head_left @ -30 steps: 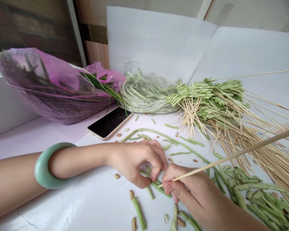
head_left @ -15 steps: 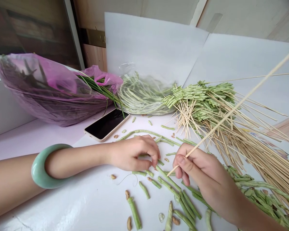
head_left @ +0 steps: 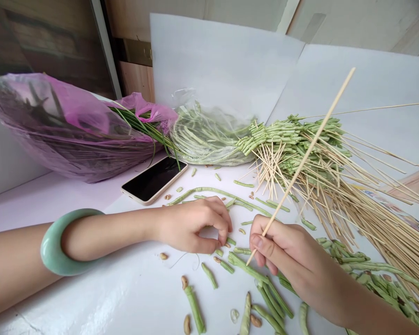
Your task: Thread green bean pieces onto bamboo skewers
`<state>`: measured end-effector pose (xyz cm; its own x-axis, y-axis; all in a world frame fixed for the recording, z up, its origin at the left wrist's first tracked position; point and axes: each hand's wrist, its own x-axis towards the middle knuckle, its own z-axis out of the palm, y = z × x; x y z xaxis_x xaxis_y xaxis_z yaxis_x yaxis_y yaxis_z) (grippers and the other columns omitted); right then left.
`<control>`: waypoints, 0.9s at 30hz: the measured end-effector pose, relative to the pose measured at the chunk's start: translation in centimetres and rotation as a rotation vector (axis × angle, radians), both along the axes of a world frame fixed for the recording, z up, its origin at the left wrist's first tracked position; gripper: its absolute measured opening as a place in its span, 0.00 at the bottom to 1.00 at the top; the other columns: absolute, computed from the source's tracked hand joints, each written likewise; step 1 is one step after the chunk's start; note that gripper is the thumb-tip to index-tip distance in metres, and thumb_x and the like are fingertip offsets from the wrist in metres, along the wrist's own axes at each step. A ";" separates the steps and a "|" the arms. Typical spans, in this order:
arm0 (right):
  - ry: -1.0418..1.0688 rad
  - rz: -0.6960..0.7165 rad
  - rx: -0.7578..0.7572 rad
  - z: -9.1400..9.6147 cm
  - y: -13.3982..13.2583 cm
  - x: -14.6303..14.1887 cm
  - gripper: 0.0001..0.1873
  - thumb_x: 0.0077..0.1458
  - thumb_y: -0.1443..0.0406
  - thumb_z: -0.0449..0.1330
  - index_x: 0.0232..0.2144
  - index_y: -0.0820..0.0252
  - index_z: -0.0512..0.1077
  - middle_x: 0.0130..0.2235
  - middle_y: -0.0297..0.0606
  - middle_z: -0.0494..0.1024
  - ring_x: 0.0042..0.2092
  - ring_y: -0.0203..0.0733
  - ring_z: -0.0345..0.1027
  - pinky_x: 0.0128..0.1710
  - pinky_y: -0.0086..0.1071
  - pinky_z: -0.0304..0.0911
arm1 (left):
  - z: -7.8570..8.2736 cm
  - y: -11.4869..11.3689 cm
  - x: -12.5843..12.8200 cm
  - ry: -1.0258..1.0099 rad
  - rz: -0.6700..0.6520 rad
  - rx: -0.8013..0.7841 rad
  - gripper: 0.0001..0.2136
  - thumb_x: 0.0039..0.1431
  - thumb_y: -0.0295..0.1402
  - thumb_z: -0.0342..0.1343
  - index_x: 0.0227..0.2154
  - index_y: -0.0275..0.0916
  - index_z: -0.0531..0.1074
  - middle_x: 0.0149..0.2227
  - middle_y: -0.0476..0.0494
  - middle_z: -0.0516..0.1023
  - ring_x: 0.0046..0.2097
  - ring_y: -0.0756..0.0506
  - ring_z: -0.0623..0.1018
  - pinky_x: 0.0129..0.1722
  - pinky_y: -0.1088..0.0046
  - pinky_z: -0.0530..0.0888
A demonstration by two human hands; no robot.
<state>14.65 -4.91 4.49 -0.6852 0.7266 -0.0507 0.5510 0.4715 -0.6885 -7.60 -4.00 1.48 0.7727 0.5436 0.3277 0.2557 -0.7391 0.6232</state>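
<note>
Right hand (head_left: 286, 256) grip firm on a bamboo skewer (head_left: 301, 165), its tip just beside the cut long beans (head_left: 254, 274) on the table (head_left: 125, 298). Left hand (head_left: 192, 228) grip narrow, fingers (head_left: 223, 223) curled at those beans; cannot tell whether any bean is held.

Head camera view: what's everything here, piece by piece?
Purple bag: one, purple, back left.
Clear bag: one, holding green beans, back centre.
Phone: one, black screen, pale case, before the bags.
Bean bundle: one, green, on skewers, back right.
Skewers: many, pale wood, right.
Bean pieces: many, green, scattered in front.
Seeds: several, tan, among the pieces.
White sheets: two, white, at the back.
Bangle: one, pale green, on the left forearm.
Left hand: one, fingers curled, centre.
Right hand: one, holding a skewer, front right.
</note>
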 end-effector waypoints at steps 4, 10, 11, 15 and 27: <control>-0.018 0.017 -0.015 -0.1 0.0 0.0 0.18 0.66 0.61 0.43 0.24 0.57 0.59 0.22 0.29 0.66 0.24 0.32 0.59 0.25 0.26 0.56 | 0.0 0.0 0.0 0.000 0.000 0.007 0.06 0.49 0.19 0.57 0.27 0.34 0.74 0.38 0.38 0.78 0.43 0.43 0.75 0.48 0.66 0.69; -0.052 0.049 -0.075 0.0 0.1 0.3 0.18 0.67 0.60 0.42 0.25 0.56 0.58 0.23 0.29 0.66 0.25 0.33 0.59 0.26 0.27 0.56 | -0.1 0.0 0.0 0.004 -0.003 0.000 0.06 0.49 0.19 0.56 0.27 0.35 0.74 0.38 0.38 0.78 0.43 0.43 0.75 0.48 0.66 0.69; -0.064 0.061 -0.086 0.1 0.2 0.4 0.18 0.67 0.60 0.43 0.25 0.56 0.59 0.23 0.29 0.66 0.25 0.33 0.59 0.26 0.28 0.56 | -0.1 0.0 0.0 0.004 0.001 0.000 0.06 0.49 0.19 0.56 0.27 0.35 0.74 0.39 0.39 0.78 0.43 0.43 0.75 0.48 0.66 0.69; -0.097 0.106 -0.087 0.5 0.3 0.4 0.17 0.66 0.60 0.43 0.25 0.56 0.59 0.25 0.30 0.65 0.26 0.35 0.60 0.28 0.29 0.56 | -0.1 0.0 0.0 0.005 0.006 -0.002 0.07 0.48 0.19 0.56 0.27 0.37 0.73 0.40 0.40 0.78 0.44 0.43 0.74 0.49 0.66 0.68; -0.138 0.184 -0.084 0.5 0.3 0.3 0.17 0.66 0.63 0.46 0.24 0.57 0.61 0.25 0.30 0.66 0.28 0.34 0.62 0.30 0.28 0.56 | -0.2 -0.1 0.0 0.016 0.020 -0.023 0.08 0.47 0.17 0.57 0.28 0.37 0.74 0.40 0.40 0.78 0.44 0.44 0.74 0.49 0.69 0.69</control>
